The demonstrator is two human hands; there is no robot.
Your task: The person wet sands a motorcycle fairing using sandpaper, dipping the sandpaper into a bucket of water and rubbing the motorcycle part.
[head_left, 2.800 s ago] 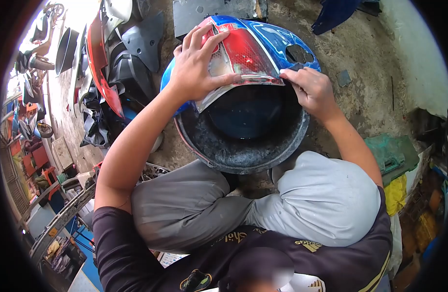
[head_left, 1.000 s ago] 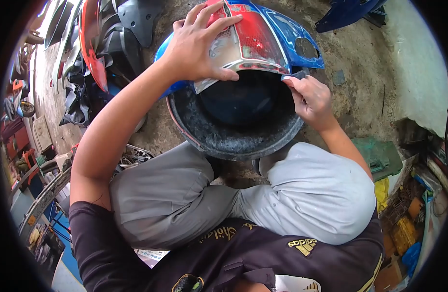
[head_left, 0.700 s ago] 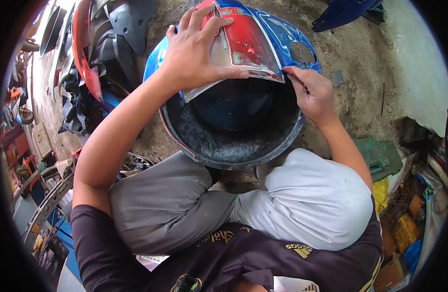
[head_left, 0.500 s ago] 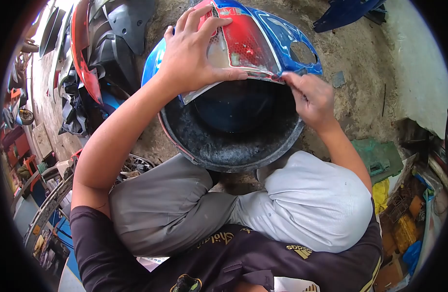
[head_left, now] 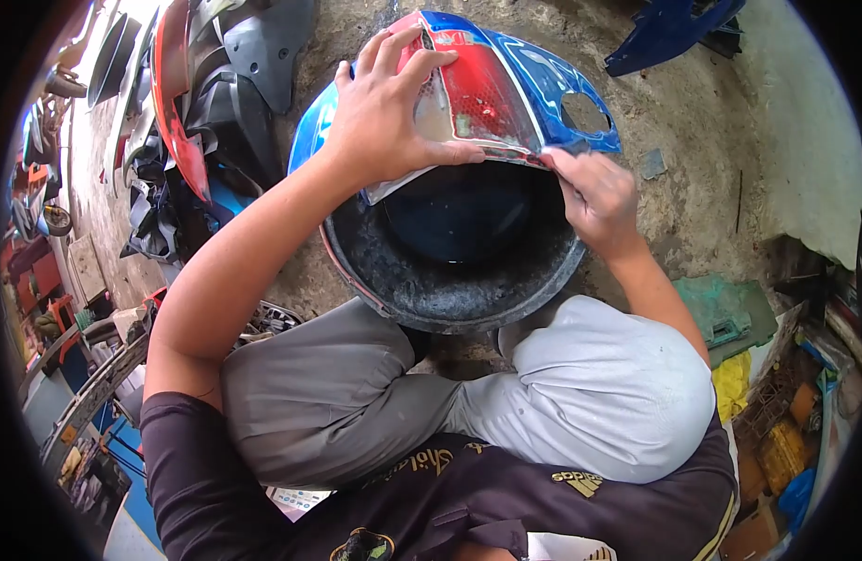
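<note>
A blue and red curved panel (head_left: 492, 93), with scuffed grey patches and a hole at its right side, rests over the far part of a round black basin (head_left: 449, 299). Dark liquid shows inside the basin. My left hand (head_left: 384, 117) lies spread on the panel's left part, its thumb along the near edge. At the panel's near right corner, my right hand (head_left: 596, 194) is closed around a small dark piece, mostly hidden by the fingers, and presses it to the edge.
Red, black and grey panels (head_left: 234, 122) lie piled at the left. A dark blue panel (head_left: 669, 33) is at the top right. To the right sit a green case (head_left: 721, 313) and a yellow cloth (head_left: 730, 383). My bent knees flank the basin's near side.
My right hand has shifted slightly along the panel's near right corner, still pinching. My left hand keeps its spread hold. The whole view has shifted a little.
</note>
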